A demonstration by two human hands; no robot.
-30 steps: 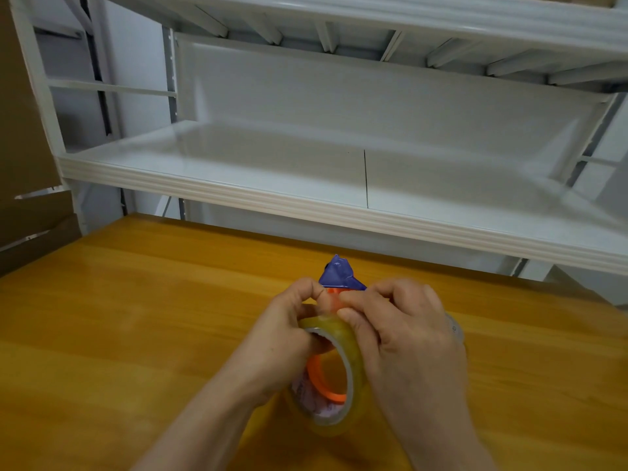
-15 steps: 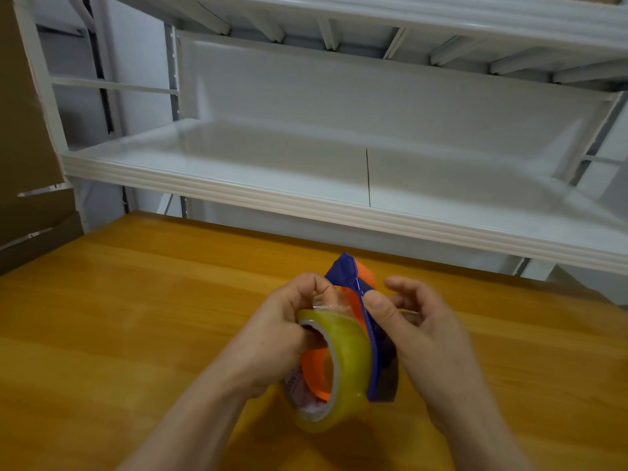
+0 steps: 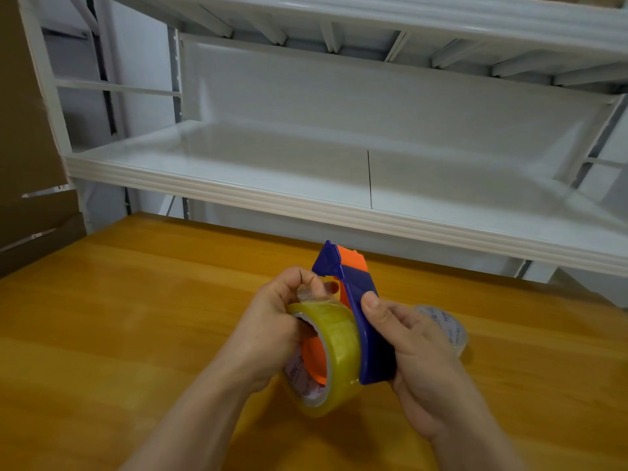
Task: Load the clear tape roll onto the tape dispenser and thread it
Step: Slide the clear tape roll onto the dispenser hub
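A yellowish clear tape roll (image 3: 334, 348) sits on the orange hub of a blue and orange tape dispenser (image 3: 356, 300), held above the wooden table (image 3: 136, 334). My left hand (image 3: 272, 331) pinches the loose tape end between thumb and fingers at the top of the roll, close to the dispenser's front. My right hand (image 3: 418, 362) grips the blue side plate of the dispenser, thumb on its edge. The dispenser's blue tip points up and away from me.
A second clear tape roll (image 3: 448, 329) lies on the table just behind my right hand. A white metal shelf (image 3: 339, 205) overhangs the table's far edge. Brown cardboard (image 3: 30, 205) stands at the left.
My right hand has slid off the top of the roll to the dispenser's side. The dispenser has tilted up and shows more of its blue and orange front. The second roll came into view.
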